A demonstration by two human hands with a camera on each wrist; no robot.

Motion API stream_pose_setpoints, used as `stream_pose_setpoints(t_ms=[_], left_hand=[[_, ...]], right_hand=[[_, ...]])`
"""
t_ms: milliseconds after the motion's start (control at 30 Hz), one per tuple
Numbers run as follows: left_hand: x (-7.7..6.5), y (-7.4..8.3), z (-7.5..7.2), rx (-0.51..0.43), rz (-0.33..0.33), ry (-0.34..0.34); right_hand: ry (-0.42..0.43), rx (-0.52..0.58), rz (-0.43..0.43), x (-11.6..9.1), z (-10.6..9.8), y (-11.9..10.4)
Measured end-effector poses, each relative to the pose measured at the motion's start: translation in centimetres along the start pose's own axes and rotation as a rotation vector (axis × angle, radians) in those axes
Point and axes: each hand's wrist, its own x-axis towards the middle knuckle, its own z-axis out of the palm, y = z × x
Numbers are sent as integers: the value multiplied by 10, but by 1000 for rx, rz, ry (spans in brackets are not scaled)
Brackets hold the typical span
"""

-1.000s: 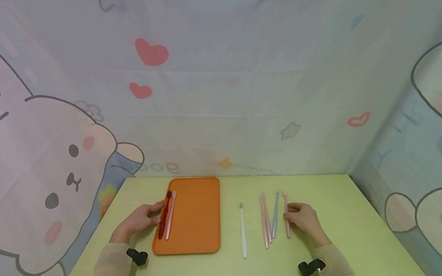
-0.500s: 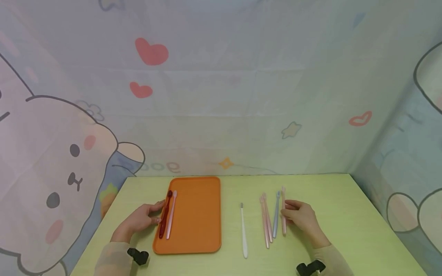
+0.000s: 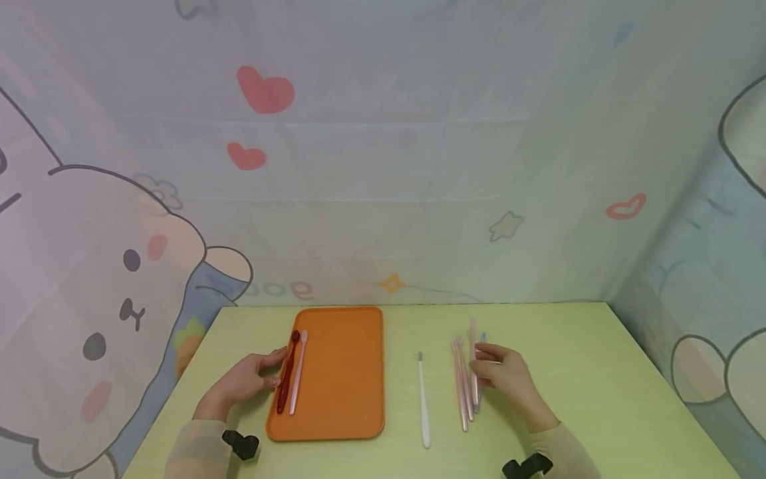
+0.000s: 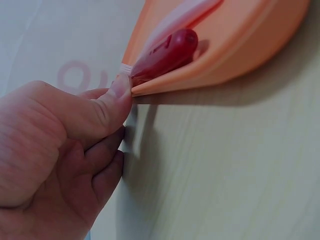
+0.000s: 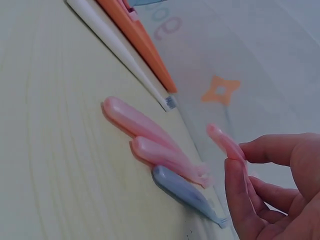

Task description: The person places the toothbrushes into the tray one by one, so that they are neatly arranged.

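Observation:
Between thumb and fingers, my right hand point(image 3: 507, 377) pinches a pink toothbrush point(image 5: 227, 142), lifted above the table. Below it lie a blue toothbrush point(image 5: 182, 189), partly covered in the head view, and two more pink toothbrushes point(image 3: 461, 392) side by side. My left hand point(image 3: 242, 379) grips the left rim of the orange tray point(image 3: 344, 379), its thumb near a red toothbrush handle point(image 4: 167, 55). That red toothbrush and a pink toothbrush point(image 3: 298, 376) lie along the tray's left side. A white toothbrush point(image 3: 423, 406) lies on the table between the tray and the others.
The light green table point(image 3: 598, 386) backs onto a printed cloth point(image 3: 389, 166) with hearts and cartoon animals. Another cloth side hangs at the right. A small black device point(image 3: 241, 444) sits at each wrist.
My right hand has raised the pink toothbrush off the table and carried it left, over the blue toothbrush. The left hand and the tray stay in place.

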Motion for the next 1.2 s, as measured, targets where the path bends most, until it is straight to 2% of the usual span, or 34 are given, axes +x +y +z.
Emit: stream_pose_setpoints(t_ms=[367,600,800,1067,1200], left_hand=[[0,-1,0,-7,-8,-1],[-1,2,1,0,-6,2],[1,1,0,6,-15,4],[2,-2,1,-10,-43,7],[2,-3,2,-15,-48,7]], right_hand=[[-27,-22,-42,-4,29,-12],[-68,54,-39,-2,50,-16],[-116,91,-75,-2,66,-20],[-164,102,-112,-1,90,-29],[-170,100,-104,-2,100,-32]])
